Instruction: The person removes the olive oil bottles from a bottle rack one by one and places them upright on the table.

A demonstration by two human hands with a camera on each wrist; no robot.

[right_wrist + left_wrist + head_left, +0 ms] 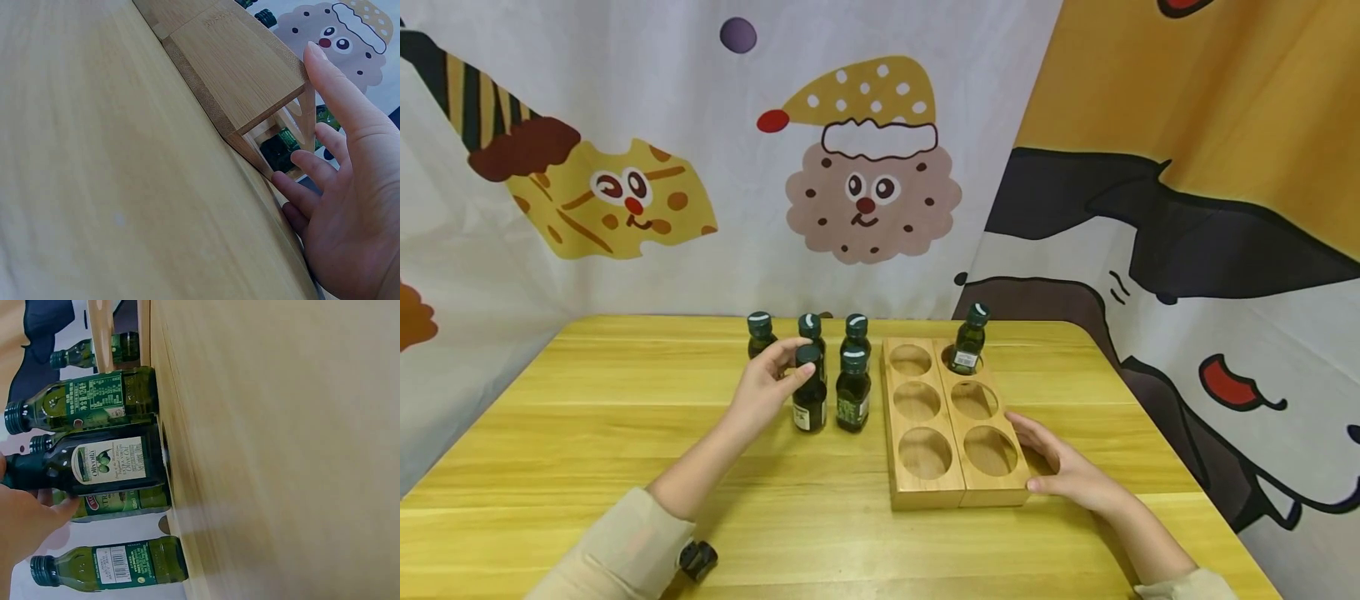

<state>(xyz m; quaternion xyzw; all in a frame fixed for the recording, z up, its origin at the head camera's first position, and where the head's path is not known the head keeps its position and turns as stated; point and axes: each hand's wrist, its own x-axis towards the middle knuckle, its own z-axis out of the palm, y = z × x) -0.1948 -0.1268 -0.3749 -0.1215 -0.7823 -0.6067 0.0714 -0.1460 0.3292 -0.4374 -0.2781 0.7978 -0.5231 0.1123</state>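
My left hand (767,379) pinches a dark olive oil bottle (106,461) by its cap, thumb on one side and fingers on the other. The bottle is nearly upright, its cream label facing the left wrist camera. Close on its right stands a green glass bottle (853,398). To the right is a wooden bottle rack (962,492) with two rows of round holes. One small green bottle (970,342) leans in its back right hole; the other holes hold nothing. Relaxed fingers of my right hand (1075,475) rest along the rack's right side, thumb at its front corner.
Behind the held bottle stand more green-capped bottles: one at the left (761,333), one in the middle (810,327) and one at the right (856,329). A cartoon-printed curtain (685,75) hangs behind the yellow wooden table (790,533).
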